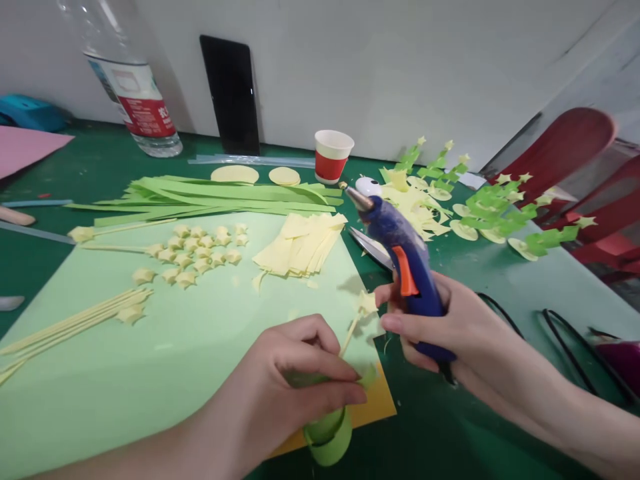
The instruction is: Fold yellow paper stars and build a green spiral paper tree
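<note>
My left hand [305,367] is closed, its thumb and fingers pinching a curled green paper strip [333,443] whose loop hangs below them. A thin pale-yellow stem topped with a paper star [367,303] rises from behind those fingers; its lower end is hidden. Wrapped around the handle of a blue hot glue gun [425,280] is my right hand [445,327]. The glue gun's nozzle points up and to the left, away from the strip, and its orange trigger is visible. Beneath the left hand lies a pale green sheet [210,333], with an orange sheet [377,400] partly under it.
Small folded stars [193,253], yellow strips [300,243] and long green strips [225,197] lie about. Scissors [370,247] rest behind the glue gun. Finished star plants [500,210] stand right. A paper cup [331,157], phone [231,93] and bottle [135,93] line the wall.
</note>
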A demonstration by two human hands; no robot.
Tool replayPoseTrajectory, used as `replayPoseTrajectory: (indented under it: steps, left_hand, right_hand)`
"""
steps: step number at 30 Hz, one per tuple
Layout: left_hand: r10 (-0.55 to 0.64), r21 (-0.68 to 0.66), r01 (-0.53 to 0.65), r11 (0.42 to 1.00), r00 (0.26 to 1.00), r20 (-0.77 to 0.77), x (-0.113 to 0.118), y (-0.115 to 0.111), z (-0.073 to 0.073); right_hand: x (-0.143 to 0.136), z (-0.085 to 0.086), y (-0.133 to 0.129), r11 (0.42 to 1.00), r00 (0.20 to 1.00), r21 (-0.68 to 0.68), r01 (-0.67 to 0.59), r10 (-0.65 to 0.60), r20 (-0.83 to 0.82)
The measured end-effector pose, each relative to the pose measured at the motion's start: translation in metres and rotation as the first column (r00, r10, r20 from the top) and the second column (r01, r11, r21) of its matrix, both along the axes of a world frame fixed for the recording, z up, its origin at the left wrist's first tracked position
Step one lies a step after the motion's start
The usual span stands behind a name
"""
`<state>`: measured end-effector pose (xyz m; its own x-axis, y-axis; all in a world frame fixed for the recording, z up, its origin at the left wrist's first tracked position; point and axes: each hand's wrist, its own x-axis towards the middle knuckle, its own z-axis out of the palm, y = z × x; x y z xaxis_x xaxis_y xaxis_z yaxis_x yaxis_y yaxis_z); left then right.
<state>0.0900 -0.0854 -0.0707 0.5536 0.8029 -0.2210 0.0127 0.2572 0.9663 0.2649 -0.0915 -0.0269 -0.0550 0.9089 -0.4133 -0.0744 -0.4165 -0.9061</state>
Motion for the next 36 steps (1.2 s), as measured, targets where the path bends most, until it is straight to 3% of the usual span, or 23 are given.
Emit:
replayPoseTrajectory:
  steps: [4, 7, 12, 18, 25, 28, 32, 34, 36]
  left_hand:
    - [-0.002, -0.02, 0.004, 1.0, 0.998, 0.069, -0.001, -0.002, -0.001]
    - [-0.006, 0.022, 0.004, 1.0, 0.994, 0.107, -0.001, -0.002, -0.001]
    - [-0.081, 0.038, 0.076, 0.996, 0.988, 0.131, -0.001, -0.001, 0.001]
    - [-0.117, -0.025, 0.119, 0.993, 0.991, 0.058, -0.001, -0.001, 0.003]
    - [-0.195, 0.002, 0.195, 0.981, 0.98, 0.032, -0.002, 0.001, 0.008]
    - [-0.172, 0.001, 0.172, 0.985, 0.985, 0.018, -0.002, 0.001, 0.007]
    - [-0.115, 0.018, 0.115, 0.993, 0.993, 0.037, -0.001, 0.0, 0.005]
    - [-0.099, 0.023, 0.098, 0.995, 0.993, 0.057, -0.001, -0.001, 0.004]
    - [-0.088, 0.025, 0.086, 0.996, 0.994, 0.065, -0.001, -0.001, 0.004]
  right_hand:
    - [-0.012, -0.005, -0.002, 0.997, 0.982, -0.034, -0.074, 0.067, -0.179]
    - [-0.017, -0.006, -0.004, 0.994, 0.974, -0.046, -0.094, 0.083, -0.21]
    - [-0.018, -0.002, 0.0, 0.996, 0.985, -0.011, -0.089, 0.087, -0.147]
    - [-0.016, 0.006, 0.012, 0.981, 0.982, -0.03, -0.189, 0.19, 0.01]
    - [-0.015, 0.005, 0.015, 0.963, 0.963, -0.015, -0.268, 0.268, 0.016]
    - [-0.016, 0.005, 0.017, 0.97, 0.968, 0.01, -0.243, 0.242, 0.072]
    - [0.001, 0.007, 0.014, 0.986, 0.979, 0.138, -0.093, 0.065, 0.193]
    - [0.017, 0.006, 0.005, 0.98, 0.952, 0.193, -0.042, -0.019, 0.306]
    - [0.031, 0.003, -0.007, 0.98, 0.875, 0.197, -0.03, -0.07, 0.478]
